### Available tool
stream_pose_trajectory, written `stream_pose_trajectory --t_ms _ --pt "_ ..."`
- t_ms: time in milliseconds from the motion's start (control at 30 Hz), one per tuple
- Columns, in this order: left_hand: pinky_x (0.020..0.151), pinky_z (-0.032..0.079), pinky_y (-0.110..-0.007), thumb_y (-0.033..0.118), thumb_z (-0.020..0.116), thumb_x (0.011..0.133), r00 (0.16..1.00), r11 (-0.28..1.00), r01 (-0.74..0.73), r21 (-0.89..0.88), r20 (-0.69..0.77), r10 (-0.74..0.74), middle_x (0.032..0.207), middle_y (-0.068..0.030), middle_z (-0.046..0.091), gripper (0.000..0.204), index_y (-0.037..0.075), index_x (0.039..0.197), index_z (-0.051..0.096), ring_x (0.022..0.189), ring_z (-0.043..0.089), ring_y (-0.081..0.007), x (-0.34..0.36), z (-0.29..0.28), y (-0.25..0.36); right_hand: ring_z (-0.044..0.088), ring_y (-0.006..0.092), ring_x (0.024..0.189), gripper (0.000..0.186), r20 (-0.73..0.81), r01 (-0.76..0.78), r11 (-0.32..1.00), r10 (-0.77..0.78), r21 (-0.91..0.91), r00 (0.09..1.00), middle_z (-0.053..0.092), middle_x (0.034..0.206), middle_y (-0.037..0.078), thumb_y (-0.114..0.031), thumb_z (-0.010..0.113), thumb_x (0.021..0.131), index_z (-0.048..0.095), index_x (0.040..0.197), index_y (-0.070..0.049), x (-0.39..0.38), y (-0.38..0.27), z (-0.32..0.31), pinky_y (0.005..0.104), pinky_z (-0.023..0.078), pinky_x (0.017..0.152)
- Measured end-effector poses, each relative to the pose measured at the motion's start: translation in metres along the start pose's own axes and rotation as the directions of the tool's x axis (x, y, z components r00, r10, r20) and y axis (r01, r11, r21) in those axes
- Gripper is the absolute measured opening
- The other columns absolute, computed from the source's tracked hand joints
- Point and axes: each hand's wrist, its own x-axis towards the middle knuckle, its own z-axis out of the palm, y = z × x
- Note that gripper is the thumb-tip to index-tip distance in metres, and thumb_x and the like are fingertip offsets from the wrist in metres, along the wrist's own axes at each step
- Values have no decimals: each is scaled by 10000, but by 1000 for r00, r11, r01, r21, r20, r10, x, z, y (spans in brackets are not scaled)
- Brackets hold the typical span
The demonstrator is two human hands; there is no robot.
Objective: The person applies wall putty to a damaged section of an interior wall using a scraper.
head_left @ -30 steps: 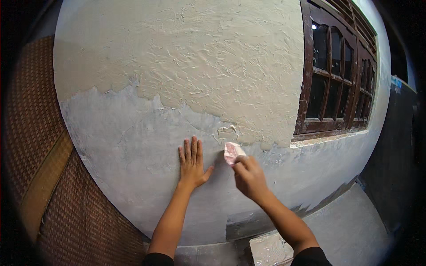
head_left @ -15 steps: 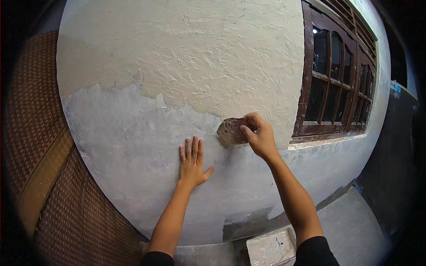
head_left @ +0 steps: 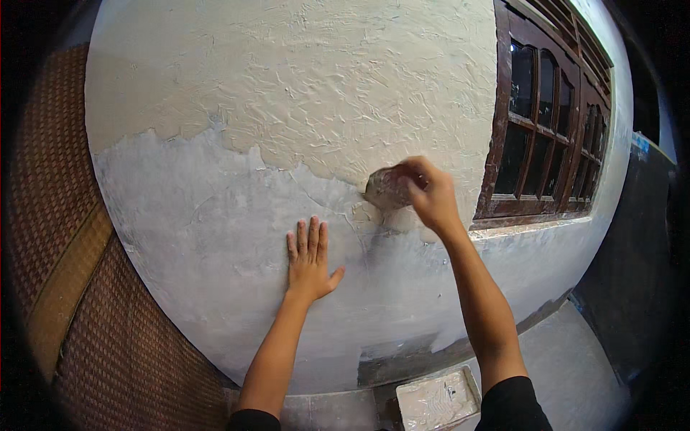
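My left hand (head_left: 309,262) lies flat with fingers spread against the grey-white part of the wall (head_left: 201,237). With the fingers of my right hand (head_left: 433,194) I grip a dark brown flat scraper (head_left: 390,188) by its right side. The scraper is at the lower edge of the cream, ridged coating (head_left: 345,108), and its blade is smeared and partly blurred. A patch of fresh cream coating shows just below it. The coating's lower border is ragged and runs across the wall left of the scraper.
A tray of cream paste (head_left: 438,401) sits on the floor at the wall's foot, beside my right forearm. To the right is a brown wooden window (head_left: 543,122) with a sill. Woven brown panels (head_left: 122,337) stand along the left, and a dark panel (head_left: 625,266) at the far right.
My right hand has moved up and slightly right with the scraper, leaving cream coating below it. My left hand stays in place on the wall.
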Motion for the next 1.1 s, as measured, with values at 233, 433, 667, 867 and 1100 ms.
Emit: stream_pose_trajectory --t_ms 233,433,667,867,1100 --pt "1109 11 -564 437 660 721 999 1000 17 26 -37 -16 1547 -171 -10 1069 24 1476 27 1415 -9 -394 -2 1 -1 674 253 845 239 154 93 993 -81 -75 985 680 888 153 45 558 759 615 984 -12 2 -6 15 333 515 753" --pt "1109 15 -568 434 665 715 999 999 19 27 -42 -17 1548 -168 -16 1077 32 1477 20 1415 -6 -395 -2 3 0 674 252 850 243 4 55 998 -55 15 998 679 887 160 54 560 750 616 980 -1 8 -14 3 329 513 764" --pt "1089 -23 -602 407 693 709 1000 1000 -11 17 -25 12 1533 -211 -42 1112 -4 1463 -14 1398 -59 -441 0 2 0 681 240 826 220 -41 -6 1000 5 -17 999 683 892 150 38 588 761 614 978 18 7 -6 4 318 516 765" --pt "1104 6 -578 438 673 706 999 998 14 64 -39 -11 1547 -166 -35 1095 31 1477 9 1415 -34 -393 -1 5 1 678 220 843 231 61 -26 998 22 66 998 687 892 145 9 623 758 618 989 12 -2 9 12 315 516 770" --pt "1103 13 -582 420 686 698 999 999 5 48 -38 -3 1544 -178 -22 1098 24 1474 17 1411 -29 -407 -1 3 1 661 194 836 224 -54 -129 990 132 62 990 689 885 133 6 619 779 618 1003 19 0 5 -4 305 511 765"
